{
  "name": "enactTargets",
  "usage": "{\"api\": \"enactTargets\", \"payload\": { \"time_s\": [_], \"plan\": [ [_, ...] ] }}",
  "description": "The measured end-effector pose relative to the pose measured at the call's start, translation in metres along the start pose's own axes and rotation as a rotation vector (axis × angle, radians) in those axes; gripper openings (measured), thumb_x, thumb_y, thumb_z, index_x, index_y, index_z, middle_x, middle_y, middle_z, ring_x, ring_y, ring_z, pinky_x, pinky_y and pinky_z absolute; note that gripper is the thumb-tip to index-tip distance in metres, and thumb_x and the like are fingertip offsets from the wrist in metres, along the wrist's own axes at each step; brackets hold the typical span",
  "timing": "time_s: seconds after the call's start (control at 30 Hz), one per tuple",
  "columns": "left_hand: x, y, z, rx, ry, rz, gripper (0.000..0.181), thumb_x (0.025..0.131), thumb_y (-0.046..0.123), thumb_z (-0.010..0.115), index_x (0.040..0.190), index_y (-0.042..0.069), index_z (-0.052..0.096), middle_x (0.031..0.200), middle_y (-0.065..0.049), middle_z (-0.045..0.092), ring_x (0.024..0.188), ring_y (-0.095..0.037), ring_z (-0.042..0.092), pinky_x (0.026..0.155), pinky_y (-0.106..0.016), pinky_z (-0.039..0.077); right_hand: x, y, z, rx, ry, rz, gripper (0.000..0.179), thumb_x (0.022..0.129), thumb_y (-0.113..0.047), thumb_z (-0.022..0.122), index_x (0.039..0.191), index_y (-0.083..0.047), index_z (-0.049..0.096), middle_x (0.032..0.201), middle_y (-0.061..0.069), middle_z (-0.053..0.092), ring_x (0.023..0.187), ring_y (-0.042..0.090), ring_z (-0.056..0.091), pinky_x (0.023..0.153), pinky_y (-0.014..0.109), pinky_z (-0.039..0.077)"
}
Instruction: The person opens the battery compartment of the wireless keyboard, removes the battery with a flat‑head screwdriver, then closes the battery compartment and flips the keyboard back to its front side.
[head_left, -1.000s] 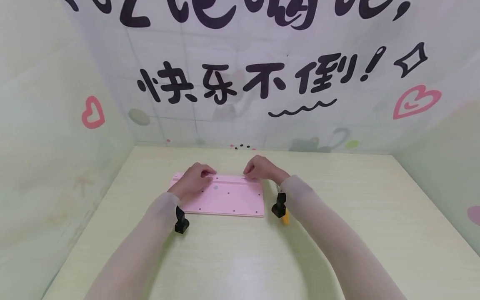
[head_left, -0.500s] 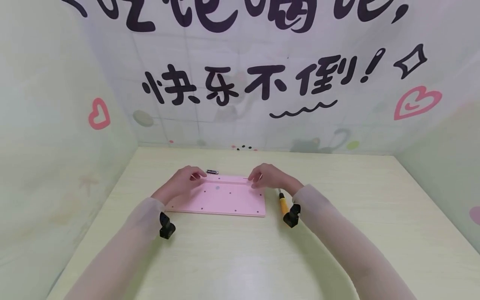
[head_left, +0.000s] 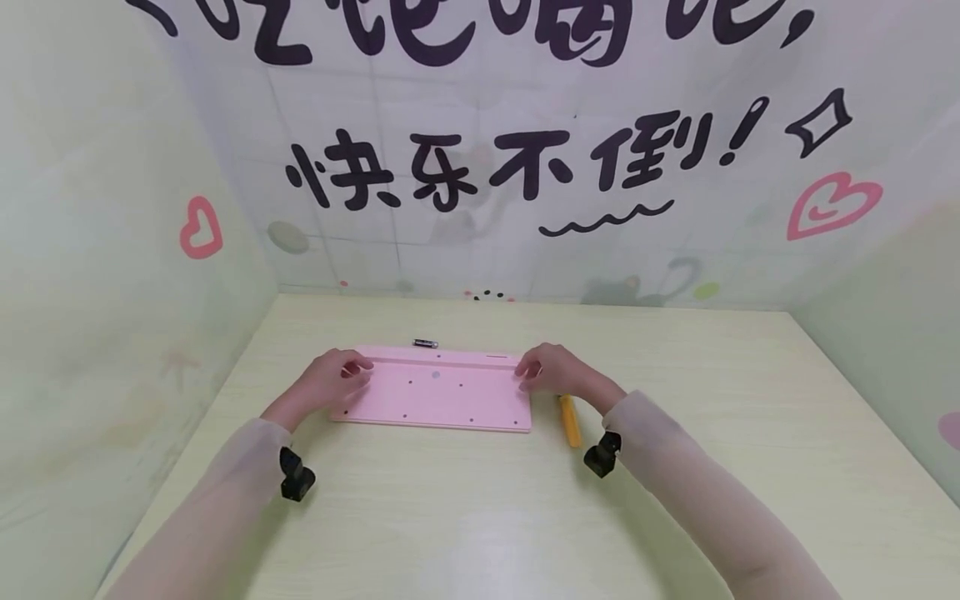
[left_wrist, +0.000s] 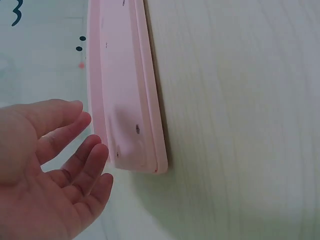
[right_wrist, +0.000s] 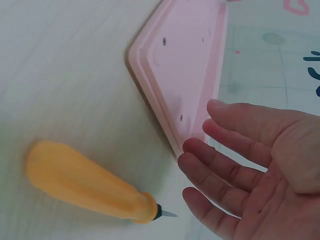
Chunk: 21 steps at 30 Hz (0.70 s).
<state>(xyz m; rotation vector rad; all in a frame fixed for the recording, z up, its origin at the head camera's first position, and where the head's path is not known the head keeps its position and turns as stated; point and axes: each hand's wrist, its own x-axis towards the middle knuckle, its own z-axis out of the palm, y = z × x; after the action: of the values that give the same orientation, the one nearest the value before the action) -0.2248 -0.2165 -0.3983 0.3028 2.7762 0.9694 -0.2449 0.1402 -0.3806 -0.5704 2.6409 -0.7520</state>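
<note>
A pink keyboard point(head_left: 442, 402) lies face down on the table, with small dark screw holes across its underside. My left hand point(head_left: 330, 379) hovers at its left end, fingers loosely bent and holding nothing. In the left wrist view, the fingertips point(left_wrist: 100, 150) appear close to the keyboard's edge; whether they touch it I cannot tell. Over the opposite end is my right hand point(head_left: 555, 369), also relaxed, with nothing in its grasp. A small dark battery point(head_left: 425, 343) rests on the table just behind the keyboard's far edge.
A yellow-handled screwdriver point(head_left: 570, 422) lies to the right of the keyboard, its metal shaft showing in the right wrist view. Behind the table point(head_left: 480, 517) rises a printed cloth wall point(head_left: 465, 250), and similar walls stand at both sides.
My hands have moved apart, the left toward the left end and the right toward the right end. The battery, earlier at my left fingertips, now lies free behind the keyboard.
</note>
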Motion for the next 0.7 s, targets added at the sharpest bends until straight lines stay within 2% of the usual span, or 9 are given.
{"api": "enactTargets", "payload": {
  "time_s": [0.23,0.47,0.7],
  "plan": [
    [-0.011,-0.012,-0.001,-0.042,-0.012,0.002,0.03,0.088,0.009,0.058,0.113,-0.007,0.057,0.105,-0.02,0.051,0.094,-0.032,0.048,0.082,-0.044,0.042,-0.004,0.007,0.011,0.038,0.058,0.082,0.02,0.078,-0.009,0.072,0.096,-0.004,0.068,0.082,0.002,0.062,0.071,0.016,0.053,0.065,0.027,0.047],
    [-0.017,-0.019,0.003,-0.102,-0.035,-0.075,0.036,0.088,0.013,0.06,0.118,-0.005,0.052,0.114,-0.023,0.046,0.098,-0.033,0.045,0.082,-0.045,0.042,-0.006,0.006,0.023,0.098,0.119,0.163,0.021,0.077,-0.009,0.073,0.097,-0.003,0.067,0.082,0.005,0.061,0.071,0.017,0.054,0.065,0.028,0.047],
    [-0.02,-0.021,0.007,-0.118,-0.001,-0.108,0.039,0.088,0.015,0.06,0.12,-0.004,0.05,0.111,-0.022,0.049,0.097,-0.033,0.046,0.08,-0.042,0.042,-0.004,0.003,0.034,0.158,0.192,0.246,0.028,0.075,-0.012,0.075,0.1,-0.003,0.064,0.083,0.007,0.057,0.072,0.02,0.051,0.064,0.027,0.045]
  ]
}}
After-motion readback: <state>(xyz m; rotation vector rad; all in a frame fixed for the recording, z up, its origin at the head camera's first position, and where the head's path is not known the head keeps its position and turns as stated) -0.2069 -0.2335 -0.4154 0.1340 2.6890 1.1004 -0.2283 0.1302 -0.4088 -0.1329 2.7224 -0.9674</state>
